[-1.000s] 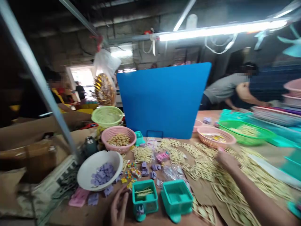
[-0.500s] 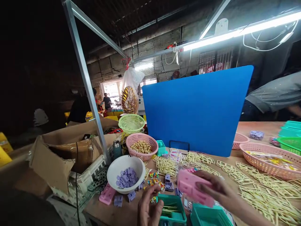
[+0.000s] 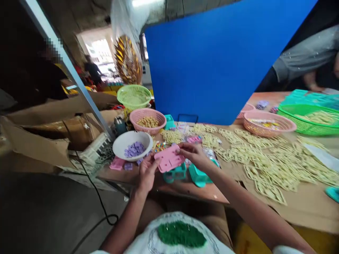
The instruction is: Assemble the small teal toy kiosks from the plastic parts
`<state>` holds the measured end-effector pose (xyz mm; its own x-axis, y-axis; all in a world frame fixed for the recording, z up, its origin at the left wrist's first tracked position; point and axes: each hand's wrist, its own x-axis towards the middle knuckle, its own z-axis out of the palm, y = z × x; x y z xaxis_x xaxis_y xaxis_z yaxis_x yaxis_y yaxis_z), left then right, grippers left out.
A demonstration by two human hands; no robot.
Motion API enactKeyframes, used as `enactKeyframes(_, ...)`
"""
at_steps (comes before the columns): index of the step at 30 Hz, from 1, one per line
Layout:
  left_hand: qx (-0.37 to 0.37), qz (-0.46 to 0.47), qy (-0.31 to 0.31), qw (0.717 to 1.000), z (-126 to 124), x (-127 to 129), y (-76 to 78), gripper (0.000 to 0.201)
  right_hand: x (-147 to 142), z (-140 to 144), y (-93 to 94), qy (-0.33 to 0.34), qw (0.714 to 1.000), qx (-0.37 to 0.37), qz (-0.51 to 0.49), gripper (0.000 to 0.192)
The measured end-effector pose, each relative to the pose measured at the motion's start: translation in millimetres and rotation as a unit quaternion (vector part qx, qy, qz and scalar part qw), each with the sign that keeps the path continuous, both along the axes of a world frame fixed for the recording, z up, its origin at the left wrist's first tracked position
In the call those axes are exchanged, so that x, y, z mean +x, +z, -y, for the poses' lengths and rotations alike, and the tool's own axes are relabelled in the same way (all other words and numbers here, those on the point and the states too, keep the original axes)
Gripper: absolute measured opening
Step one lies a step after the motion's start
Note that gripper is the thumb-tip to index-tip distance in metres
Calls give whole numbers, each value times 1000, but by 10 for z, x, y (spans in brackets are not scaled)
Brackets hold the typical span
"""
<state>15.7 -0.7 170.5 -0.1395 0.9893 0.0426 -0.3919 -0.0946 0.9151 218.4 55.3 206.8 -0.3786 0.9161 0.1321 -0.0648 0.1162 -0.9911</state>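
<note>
Left hand and right hand both clamped on one flat pink plastic piece with small slots, just right of the round white plastic bowl; left grips its left edge, right pinches its upper right corner, fingers behind it hidden. Bowl holds small purple plastic parts, too small to count. Right of bowl, teal plastic box partly covered by the pink piece, contents hidden; farther right, second teal plastic box, partly behind right forearm. Behind bowl, round pink plastic basket, tan pieces inside, blurry. Beyond bowl, rightward, large flat blue panel, top cut off. Far right of bowl, person in grey, cropped by frame.
</note>
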Motion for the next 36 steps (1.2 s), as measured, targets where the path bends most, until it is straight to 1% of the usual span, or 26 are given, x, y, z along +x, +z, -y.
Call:
enactKeyframes(4, -10, -25, -50, 998, -27, -41, -94, 59, 30, -75, -132, 2, 1000, -12, 19, 56)
enactKeyframes(5, -7, -31, -53, 998, -33, -48, -115, 59, 46, -82, -153, -7, 1000, 4, 27, 57)
enactKeyframes(6, -3, -35, -51, 998, -43, -55, -134, 59, 64, -83, -165, -27, 998, 36, 38, 57)
enactKeyframes(7, 0, -39, -46, 998, -56, -62, -150, 59, 86, -75, -165, -54, 993, 87, 55, 58)
enactKeyframes(8, 1, -41, -40, 998, -75, -70, -161, 59, 110, -59, -155, -78, 982, 153, 79, 57)
enactKeyframes(9, 1, -43, -36, 998, -97, -79, -166, 58, 135, -36, -133, -90, 964, 227, 107, 56)
enactKeyframes(10, -1, -46, -35, 998, -123, -86, -164, 57, 157, -8, -104, -84, 940, 299, 139, 55)
enactKeyframes(12, -5, -54, -45, 998, -178, -89, -136, 54, 184, 50, -37, -18, 888, 408, 212, 57)
enactKeyframes(14, -3, -60, -69, 996, -229, -75, -89, 51, 181, 85, 8, 51, 844, 460, 272, 65)
enactKeyframes(15, 2, -61, -81, 995, -250, -65, -68, 50, 173, 86, 12, 72, 831, 467, 292, 68)
enactKeyframes(16, 10, -61, -90, 994, -267, -57, -55, 51, 167, 75, 0, 84, 827, 466, 304, 71)
enactKeyframes(17, 18, -61, -91, 994, -279, -54, -56, 52, 166, 54, -28, 88, 830, 457, 307, 73)
enactKeyframes(19, 32, -70, -71, 994, -283, -71, -111, 58, 187, -7, -125, 82, 851, 423, 301, 77)
enactKeyframes(21, 33, -88, -34, 995, -258, -117, -233, 63, 233, -66, -251, 65, 876, 374, 297, 78)
enactKeyframes(23, 24, -106, -2, 994, -210, -169, -376, 63, 278, -102, -363, 48, 898, 326, 292, 76)
enactKeyframes(25, 18, -121, 19, 992, -155, -206, -476, 61, 300, -111, -422, 41, 908, 303, 285, 73)
enactKeyframes(26, 16, -127, 22, 992, -130, -215, -493, 60, 298, -107, -425, 44, 908, 307, 282, 74)
enactKeyframes(27, 14, -130, 13, 991, -110, -217, -486, 60, 288, -99, -411, 53, 903, 323, 280, 75)
enactKeyframes(29, 18, -128, -36, 991, -87, -199, -410, 61, 247, -75, -350, 77, 882, 374, 278, 77)
enactKeyframes(30, 27, -124, -59, 990, -84, -180, -354, 60, 217, -58, -314, 80, 871, 399, 275, 78)
enactKeyframes(31, 43, -122, -64, 990, -84, -155, -294, 57, 180, -37, -282, 68, 866, 415, 271, 78)
enactKeyframes(32, 67, -127, -42, 989, -86, -126, -238, 54, 136, -11, -257, 37, 870, 414, 263, 77)
enactKeyframes(33, 97, -143, 4, 985, -87, -92, -191, 48, 86, 22, -242, -6, 885, 395, 248, 76)
enactKeyframes(34, 132, -173, 63, 974, -86, -55, -155, 41, 29, 61, -236, -46, 906, 356, 224, 76)
enactKeyframes(35, 174, -215, 115, 954, -82, -14, -132, 33, -32, 106, -235, -72, 931, 303, 192, 77)
enactKeyframes(36, 223, -265, 149, 926, -75, 29, -121, 25, -95, 154, -234, -79, 954, 244, 155, 78)
